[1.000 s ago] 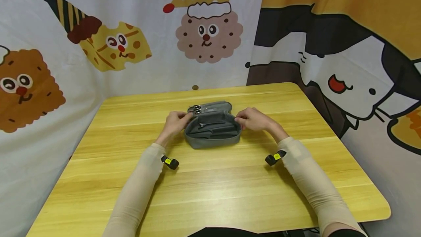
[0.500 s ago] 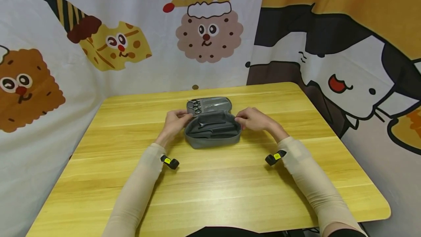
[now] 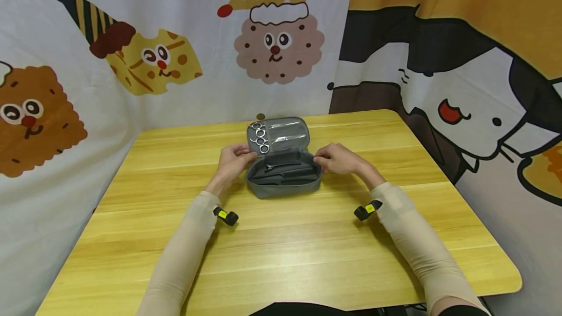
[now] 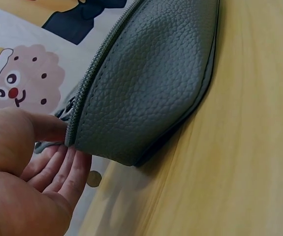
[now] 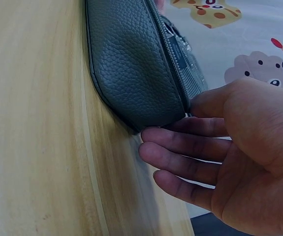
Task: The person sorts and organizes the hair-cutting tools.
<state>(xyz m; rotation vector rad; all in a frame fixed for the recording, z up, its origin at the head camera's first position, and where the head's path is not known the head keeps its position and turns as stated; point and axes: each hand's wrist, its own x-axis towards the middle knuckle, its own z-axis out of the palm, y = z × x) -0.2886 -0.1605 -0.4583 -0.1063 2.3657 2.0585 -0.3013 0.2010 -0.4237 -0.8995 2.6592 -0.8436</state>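
A grey zippered case [image 3: 284, 189] of pebbled leather stands unzipped on the table, its lid [image 3: 287, 133] raised at the back. Several scissor handles [image 3: 260, 136] show at the left of the lid's inner face, beside clear pockets. Inside the case lie dark tools [image 3: 285, 174], partly hidden by the front wall. My left hand [image 3: 232, 162] pinches the left end of the case near the hinge, thumb at the zipper edge [image 4: 89, 81] and fingers behind. At the other end, my right hand [image 3: 338, 158] pinches the rim between thumb and index finger, the other fingers [image 5: 180, 160] extended beneath.
The wood-grain table [image 3: 281, 257] reaches out to both sides and in front of the case. A printed cartoon curtain [image 3: 175, 106] hangs right behind the table's far edge. Small black cameras [image 3: 226, 216] are strapped to both wrists.
The case's lid has swung up from lying low behind, so its inner face and the scissor handles show more. The left hand has shifted only slightly; the right hand stays put.
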